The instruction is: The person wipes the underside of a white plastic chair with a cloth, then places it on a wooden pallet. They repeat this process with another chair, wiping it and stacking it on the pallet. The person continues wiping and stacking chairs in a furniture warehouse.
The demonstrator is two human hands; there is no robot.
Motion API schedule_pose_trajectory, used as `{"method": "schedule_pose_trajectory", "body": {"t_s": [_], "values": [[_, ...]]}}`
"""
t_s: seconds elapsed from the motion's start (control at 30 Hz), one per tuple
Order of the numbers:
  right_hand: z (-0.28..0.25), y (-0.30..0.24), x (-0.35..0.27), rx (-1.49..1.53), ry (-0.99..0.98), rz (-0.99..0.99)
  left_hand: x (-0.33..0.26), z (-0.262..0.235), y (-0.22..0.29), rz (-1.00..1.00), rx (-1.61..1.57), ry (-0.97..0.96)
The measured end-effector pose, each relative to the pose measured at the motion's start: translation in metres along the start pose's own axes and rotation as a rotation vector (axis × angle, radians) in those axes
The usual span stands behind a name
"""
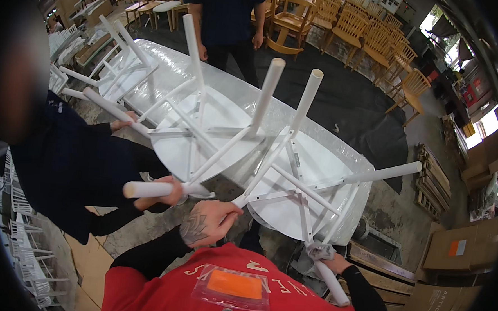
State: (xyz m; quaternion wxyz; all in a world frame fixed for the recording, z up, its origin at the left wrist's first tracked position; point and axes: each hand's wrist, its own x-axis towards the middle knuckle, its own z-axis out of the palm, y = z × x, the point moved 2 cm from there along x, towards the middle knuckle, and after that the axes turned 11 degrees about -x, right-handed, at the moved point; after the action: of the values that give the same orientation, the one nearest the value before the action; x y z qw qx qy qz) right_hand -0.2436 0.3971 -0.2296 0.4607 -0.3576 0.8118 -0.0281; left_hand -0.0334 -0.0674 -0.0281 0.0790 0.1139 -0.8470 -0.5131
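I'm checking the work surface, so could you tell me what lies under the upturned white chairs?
The upturned white chairs rest seat-down on a long table wrapped in clear plastic film. The table's surface beneath the seats is covered, so nothing there can be seen.

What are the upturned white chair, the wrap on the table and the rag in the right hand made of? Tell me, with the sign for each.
White chair: probably wood under smooth white paint; a leg end shows bare pale wood.
Table wrap: clear plastic film, glossy and wrinkled.
Rag in the right hand: grey cloth, crumpled soft folds.
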Motion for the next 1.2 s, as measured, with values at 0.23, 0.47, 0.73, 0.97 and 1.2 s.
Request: {"method": "schedule_pose_trajectory", "body": {"t_s": [0.23, 0.47, 0.73, 0.97, 1.2], "values": [[-0.054, -0.099, -0.149, 1.023, -0.251, 0.188, -0.019, 0.000, -0.012, -0.019, -0.087, 0.057], [0.016, -0.046, -0.054, 1.520, -0.241, 0.185, -0.016, 0.013, -0.017, -0.091, -0.150, 0.112], [0.030, -0.033, -0.002, 1.449, 0.030, 0.244, -0.017, 0.015, -0.020, -0.147, -0.247, 0.194], [-0.019, -0.063, -0.144, 1.477, -0.300, 0.263, -0.016, 0.007, -0.004, -0.249, -0.161, 0.151], [-0.003, -0.045, -0.107, 1.522, -0.476, 0.340, -0.027, 0.015, -0.011, -0.262, -0.195, 0.190]]}}
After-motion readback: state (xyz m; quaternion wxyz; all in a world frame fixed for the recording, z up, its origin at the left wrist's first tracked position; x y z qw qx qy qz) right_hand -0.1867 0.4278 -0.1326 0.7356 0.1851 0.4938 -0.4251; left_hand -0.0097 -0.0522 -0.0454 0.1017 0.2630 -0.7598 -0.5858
